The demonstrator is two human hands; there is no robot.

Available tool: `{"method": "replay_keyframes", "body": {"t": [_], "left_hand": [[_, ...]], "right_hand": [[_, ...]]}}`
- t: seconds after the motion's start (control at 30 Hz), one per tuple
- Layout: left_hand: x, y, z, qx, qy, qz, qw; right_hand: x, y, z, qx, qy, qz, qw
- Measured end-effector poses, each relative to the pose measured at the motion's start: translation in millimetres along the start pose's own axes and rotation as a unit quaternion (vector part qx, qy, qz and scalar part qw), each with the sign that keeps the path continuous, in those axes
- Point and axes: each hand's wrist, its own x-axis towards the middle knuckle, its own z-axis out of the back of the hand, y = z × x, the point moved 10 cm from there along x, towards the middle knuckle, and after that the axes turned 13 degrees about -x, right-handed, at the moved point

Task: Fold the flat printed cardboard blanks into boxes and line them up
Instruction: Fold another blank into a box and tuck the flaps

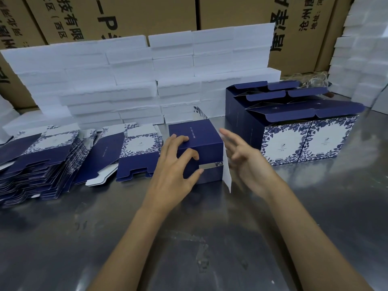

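The left hand (178,162) is curled over the near left corner of the box (196,143), fingers on its top face and thumb pressed against the near side, where the end flaps are being held shut. The right hand (243,156) is held loose with fingers spread, gripping nothing, just beside the box's right edge.

The box is set on the desk (189,238) in the middle, straight ahead of both hands, its long axis running away from the person. A white flap (226,171) is left standing out at the near right corner, between the box and the right hand. That hand is the nearer one to it, so the flap is judged to be its next job: folded leftward and tucked in.

Flat blanks (42,160) are stacked to the left. Finished boxes (304,131), tops open, are lined up to the right, well apart from the left hand and near the right. White foam blocks (136,80) are piled behind.
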Motion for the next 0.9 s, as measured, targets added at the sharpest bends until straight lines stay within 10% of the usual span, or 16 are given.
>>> {"method": "replay_keyframes", "body": {"t": [0.33, 0.9], "left_hand": [[-3, 6, 4, -0.068, -0.048, 0.02, 0.996], [-7, 41, -3, -0.178, -0.022, 0.203, 0.963]], "right_hand": [[-3, -17, -22, -0.135, 0.051, 0.001, 0.99], [6, -23, -5, -0.22, -0.114, 0.021, 0.969]]}}
